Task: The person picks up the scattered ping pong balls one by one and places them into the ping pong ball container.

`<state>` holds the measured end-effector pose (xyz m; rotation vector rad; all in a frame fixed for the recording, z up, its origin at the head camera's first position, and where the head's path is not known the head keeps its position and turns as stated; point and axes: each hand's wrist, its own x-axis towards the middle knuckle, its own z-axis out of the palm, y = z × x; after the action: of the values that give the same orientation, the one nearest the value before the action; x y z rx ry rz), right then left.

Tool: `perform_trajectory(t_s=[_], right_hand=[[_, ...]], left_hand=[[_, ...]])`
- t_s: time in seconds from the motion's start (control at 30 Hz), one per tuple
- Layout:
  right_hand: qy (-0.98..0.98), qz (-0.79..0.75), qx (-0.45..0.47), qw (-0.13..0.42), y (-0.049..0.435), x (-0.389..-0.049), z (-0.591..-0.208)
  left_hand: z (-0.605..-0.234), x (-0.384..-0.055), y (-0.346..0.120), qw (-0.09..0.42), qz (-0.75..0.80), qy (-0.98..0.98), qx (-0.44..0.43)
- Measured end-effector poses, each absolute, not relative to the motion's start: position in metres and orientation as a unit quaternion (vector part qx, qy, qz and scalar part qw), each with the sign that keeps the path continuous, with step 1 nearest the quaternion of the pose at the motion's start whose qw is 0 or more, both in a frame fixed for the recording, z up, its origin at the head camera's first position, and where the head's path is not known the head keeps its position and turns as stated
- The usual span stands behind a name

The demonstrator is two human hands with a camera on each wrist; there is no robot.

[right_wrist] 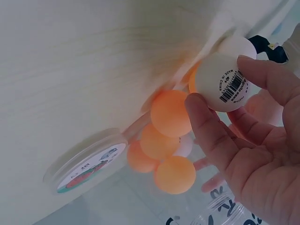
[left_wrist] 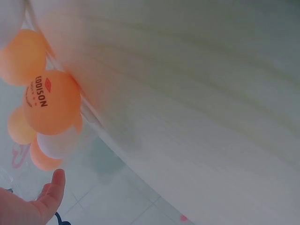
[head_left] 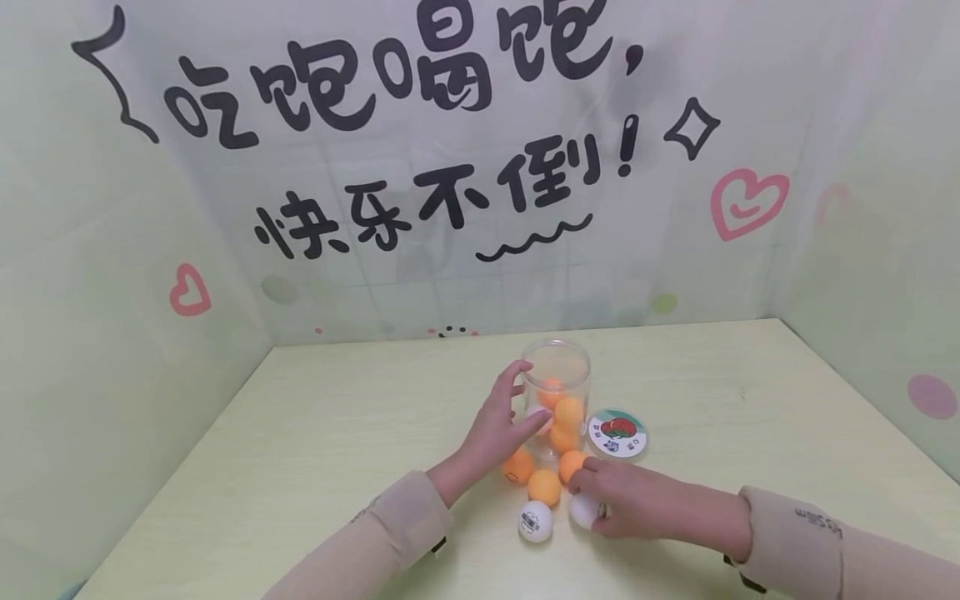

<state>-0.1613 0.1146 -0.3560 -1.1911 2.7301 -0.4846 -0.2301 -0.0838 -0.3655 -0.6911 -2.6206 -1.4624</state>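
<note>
A clear plastic jar (head_left: 557,357) stands upright, with several orange and white ping-pong balls (head_left: 568,412) inside. My left hand (head_left: 497,427) holds the jar's left side, its thumb across the front and its fingers spread up toward the rim. Just in front of the jar, my right hand (head_left: 637,498) pinches a white ping-pong ball (right_wrist: 222,82) with printed bars between thumb and fingers. Close by on the table are orange balls (head_left: 543,487) and another white ball (head_left: 535,522). In the left wrist view, only part of the left hand (left_wrist: 40,204) shows, below the balls.
To the right of the jar a round lid (head_left: 617,433) with a red picture on it lies on the pale wooden table (head_left: 360,417). Printed white curtains (head_left: 420,292) enclose the back and both sides.
</note>
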Motion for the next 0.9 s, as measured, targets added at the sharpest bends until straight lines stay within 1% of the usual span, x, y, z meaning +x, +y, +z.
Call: perform_trajectory(t_s=[0.27,0.5,0.57,0.77,0.9], right_hand=[[0.907,-0.151,-0.389,0.046,0.116,-0.162,-0.341],[0.905,-0.128,-0.406,-0.010,0.118,-0.168,-0.324],[0.906,-0.126,-0.403,-0.018,0.119,-0.169,-0.317],[0.917,-0.150,-0.369,0.012,0.118,-0.171,-0.295],[0.926,-0.148,-0.348,0.014,0.118,-0.174,-0.281]], left_hand=[[-0.365,-0.230,-0.084,0.030,-0.473,-0.851,-0.225],[-0.366,-0.230,-0.085,0.037,-0.473,-0.849,-0.233],[-0.366,-0.230,-0.085,0.037,-0.475,-0.847,-0.235],[-0.367,-0.230,-0.086,0.030,-0.475,-0.849,-0.230],[-0.368,-0.230,-0.086,0.024,-0.474,-0.851,-0.226]])
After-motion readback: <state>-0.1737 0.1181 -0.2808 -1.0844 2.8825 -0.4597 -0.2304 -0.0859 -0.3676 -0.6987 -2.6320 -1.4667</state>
